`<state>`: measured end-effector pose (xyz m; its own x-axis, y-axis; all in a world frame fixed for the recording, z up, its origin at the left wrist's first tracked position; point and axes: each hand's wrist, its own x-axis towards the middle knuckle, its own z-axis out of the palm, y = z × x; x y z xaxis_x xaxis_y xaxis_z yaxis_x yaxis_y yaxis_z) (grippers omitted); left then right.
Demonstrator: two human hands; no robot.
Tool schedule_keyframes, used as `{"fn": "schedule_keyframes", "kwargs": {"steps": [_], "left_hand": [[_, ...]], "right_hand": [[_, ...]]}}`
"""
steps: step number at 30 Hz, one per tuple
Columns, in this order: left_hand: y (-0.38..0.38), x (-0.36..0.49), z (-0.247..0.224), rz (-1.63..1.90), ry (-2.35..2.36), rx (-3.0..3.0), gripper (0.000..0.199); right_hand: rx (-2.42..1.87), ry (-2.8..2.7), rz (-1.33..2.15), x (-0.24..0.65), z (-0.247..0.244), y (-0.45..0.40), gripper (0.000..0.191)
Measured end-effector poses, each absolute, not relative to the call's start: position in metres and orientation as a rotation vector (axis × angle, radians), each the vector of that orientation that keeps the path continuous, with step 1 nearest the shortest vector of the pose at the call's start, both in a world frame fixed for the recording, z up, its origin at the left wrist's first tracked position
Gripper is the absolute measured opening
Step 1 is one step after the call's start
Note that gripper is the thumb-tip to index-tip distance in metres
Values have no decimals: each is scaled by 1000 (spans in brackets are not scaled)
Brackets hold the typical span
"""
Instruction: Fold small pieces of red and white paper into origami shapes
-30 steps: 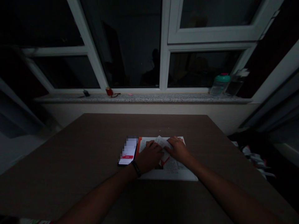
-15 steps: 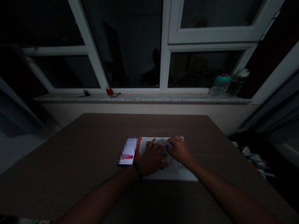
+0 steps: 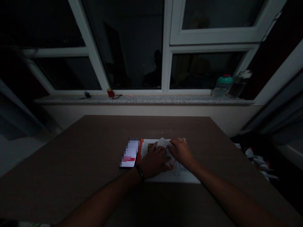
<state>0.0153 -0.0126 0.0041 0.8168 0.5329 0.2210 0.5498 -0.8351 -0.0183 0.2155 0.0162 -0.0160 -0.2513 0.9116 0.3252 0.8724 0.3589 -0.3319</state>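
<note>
A piece of folded white paper (image 3: pixel 163 142) with an orange-red corner is between my hands, above a printed sheet or booklet (image 3: pixel 187 179) with an orange left edge. My left hand (image 3: pixel 153 160), wearing a dark wristband (image 3: pixel 139 172), holds the paper's left and lower side, its fingers bent and partly apart. On the upper right, my right hand (image 3: pixel 181 150) pinches the paper with thumb and fingers. The hands hide part of the folds. Just left of the booklet lies a phone (image 3: pixel 130 154) with its screen lit, part of it blurred out.
All of this is on a brown table (image 3: pixel 94 142). Behind it, a speckled windowsill (image 3: pixel 146 100) carries a small red jar (image 3: pixel 110 92), a small dark item (image 3: pixel 87 94), a teal-lidded bottle (image 3: pixel 222 85) and a clear bottle (image 3: pixel 239 83). Crumpled papers (image 3: pixel 259 160) lie beyond the right table edge.
The paper's upper flap now stands up as a point above my left fingers, and more of its orange-red corner shows below. Both hands have barely shifted; the phone and booklet lie as before.
</note>
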Motion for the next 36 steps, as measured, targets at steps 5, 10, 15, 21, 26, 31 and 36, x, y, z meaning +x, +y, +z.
{"fn": "schedule_keyframes", "kwargs": {"steps": [5,10,15,21,26,31,36], "left_hand": [[-13,16,2,-321,-827,-2918,39],[-16,17,4,-341,-785,-2949,41],[-17,18,5,-368,-789,-2984,45],[-17,18,3,-365,-786,-2964,41],[-16,17,2,-331,-757,-2998,42],[-16,17,4,-301,-759,-3015,43],[-16,17,4,-312,-747,-2997,43]], "right_hand": [[-1532,-2173,133,214,-16,15,22],[-1573,-2178,86,216,-21,18,20],[-1589,-2191,34,216,-22,18,20],[-1601,-2179,68,214,-18,16,28],[-1615,-2185,46,214,-16,15,25],[-1630,-2178,18,214,-18,16,22],[-1642,-2191,4,214,-18,17,22]]}}
